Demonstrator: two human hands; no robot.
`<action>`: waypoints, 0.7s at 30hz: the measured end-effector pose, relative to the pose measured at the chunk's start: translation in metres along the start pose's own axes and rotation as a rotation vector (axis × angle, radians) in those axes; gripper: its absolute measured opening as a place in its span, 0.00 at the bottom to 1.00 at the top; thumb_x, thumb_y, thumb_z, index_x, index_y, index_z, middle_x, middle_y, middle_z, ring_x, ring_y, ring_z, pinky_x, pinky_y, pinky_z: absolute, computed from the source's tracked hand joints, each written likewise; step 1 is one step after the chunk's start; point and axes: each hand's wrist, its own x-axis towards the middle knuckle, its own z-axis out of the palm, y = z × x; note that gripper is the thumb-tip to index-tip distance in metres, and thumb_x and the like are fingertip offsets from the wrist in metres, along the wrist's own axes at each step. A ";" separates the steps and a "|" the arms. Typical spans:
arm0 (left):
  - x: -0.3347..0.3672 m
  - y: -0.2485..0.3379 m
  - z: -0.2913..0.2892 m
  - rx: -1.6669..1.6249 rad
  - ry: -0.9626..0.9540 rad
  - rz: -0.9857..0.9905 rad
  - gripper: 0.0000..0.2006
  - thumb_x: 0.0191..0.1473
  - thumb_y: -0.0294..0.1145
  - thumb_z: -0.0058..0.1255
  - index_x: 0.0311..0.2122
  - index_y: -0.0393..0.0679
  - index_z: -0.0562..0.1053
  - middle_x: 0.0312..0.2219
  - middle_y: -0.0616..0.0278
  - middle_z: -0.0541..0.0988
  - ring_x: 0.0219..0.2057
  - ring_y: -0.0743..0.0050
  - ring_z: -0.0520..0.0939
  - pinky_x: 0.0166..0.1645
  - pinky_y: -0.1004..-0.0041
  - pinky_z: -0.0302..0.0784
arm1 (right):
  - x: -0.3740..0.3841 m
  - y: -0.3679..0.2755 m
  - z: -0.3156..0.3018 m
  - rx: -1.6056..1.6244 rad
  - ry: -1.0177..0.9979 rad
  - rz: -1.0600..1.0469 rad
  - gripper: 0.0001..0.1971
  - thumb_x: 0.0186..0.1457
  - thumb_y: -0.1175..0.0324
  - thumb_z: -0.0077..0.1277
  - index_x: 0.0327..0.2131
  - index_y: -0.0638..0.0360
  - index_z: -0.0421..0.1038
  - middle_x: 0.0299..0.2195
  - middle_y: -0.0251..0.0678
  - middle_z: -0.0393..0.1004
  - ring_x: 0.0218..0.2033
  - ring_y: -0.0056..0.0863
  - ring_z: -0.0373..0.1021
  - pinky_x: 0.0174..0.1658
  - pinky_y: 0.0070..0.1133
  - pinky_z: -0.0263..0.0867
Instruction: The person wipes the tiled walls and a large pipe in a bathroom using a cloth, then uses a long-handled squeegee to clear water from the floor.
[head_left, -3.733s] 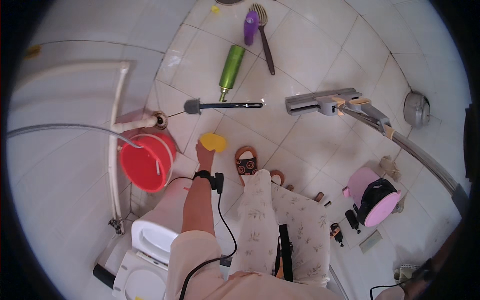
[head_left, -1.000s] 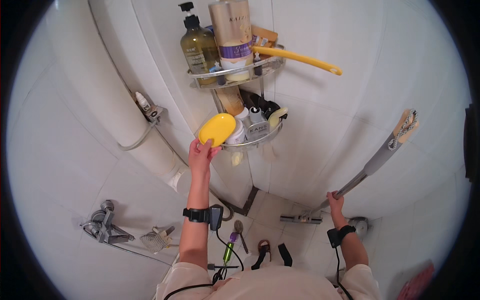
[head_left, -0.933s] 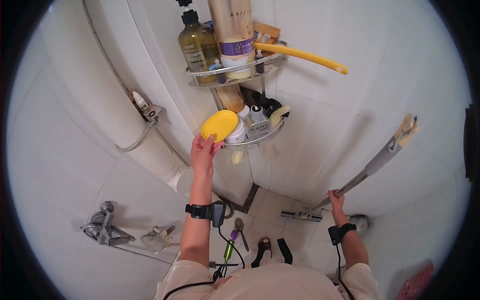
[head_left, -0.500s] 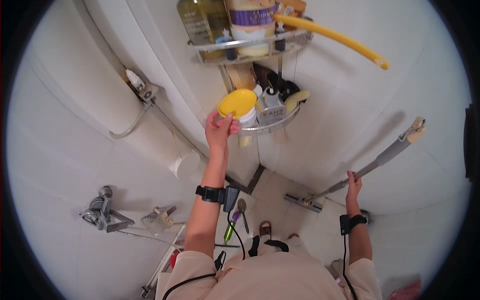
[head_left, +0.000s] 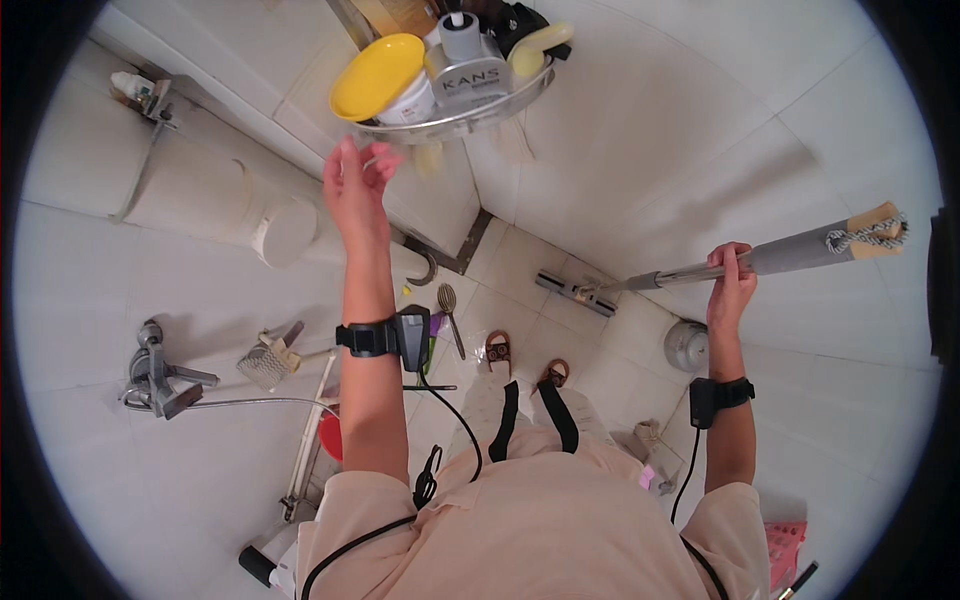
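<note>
My left hand [head_left: 360,180] is held just below the rim of the metal corner shelf [head_left: 460,125], its fingers apart and nothing in them. A yellow oval dish [head_left: 380,78] rests tilted on the shelf against a white jar [head_left: 408,103]. Beside it stand a grey pump bottle [head_left: 470,75] and a pale yellow brush-like item [head_left: 540,48]. My right hand [head_left: 733,280] is wrapped round the pole of a mop [head_left: 690,275], just below its grey grip. The flat mop head [head_left: 577,292] is down on the tiles by the corner.
At left, a shower tap [head_left: 160,375] and a shower head [head_left: 268,362] are on the wall, near a white pipe [head_left: 285,232]. A slotted ladle [head_left: 450,310] hangs or lies below my left forearm. A metal pot [head_left: 688,346] is on the floor near my right wrist.
My left hand has let go of the yellow dish and drawn back below the shelf. The view has tipped downward; the mop stays in my right hand, its grip end swung lower.
</note>
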 end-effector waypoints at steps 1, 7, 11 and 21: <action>-0.007 -0.020 -0.010 -0.003 0.009 -0.011 0.16 0.59 0.41 0.43 0.43 0.38 0.66 0.29 0.55 0.77 0.27 0.70 0.79 0.36 0.76 0.76 | -0.001 -0.001 -0.001 -0.012 -0.005 0.006 0.04 0.55 0.75 0.47 0.29 0.63 0.63 0.23 0.31 0.64 0.25 0.21 0.62 0.32 0.18 0.59; -0.091 -0.201 -0.073 -0.020 -0.216 -0.762 0.09 0.55 0.33 0.42 0.31 0.38 0.70 0.30 0.52 0.77 0.32 0.64 0.80 0.37 0.70 0.77 | -0.028 -0.021 0.037 0.041 0.008 0.060 0.12 0.51 0.78 0.45 0.20 0.56 0.53 0.17 0.28 0.54 0.19 0.18 0.53 0.23 0.18 0.49; -0.215 -0.291 -0.038 0.039 -0.508 -1.295 0.28 0.53 0.58 0.44 0.35 0.36 0.71 0.29 0.51 0.77 0.32 0.55 0.80 0.40 0.65 0.77 | -0.042 -0.045 0.046 0.104 -0.136 0.050 0.12 0.50 0.78 0.44 0.18 0.56 0.53 0.15 0.28 0.54 0.17 0.18 0.52 0.22 0.17 0.47; -0.264 -0.361 0.055 -0.536 -0.081 -1.288 0.15 0.48 0.35 0.55 0.38 0.41 0.66 0.31 0.53 0.75 0.33 0.59 0.79 0.37 0.66 0.78 | -0.046 -0.070 0.033 0.194 -0.617 0.013 0.17 0.48 0.58 0.56 0.18 0.55 0.60 0.13 0.29 0.61 0.14 0.20 0.56 0.20 0.20 0.48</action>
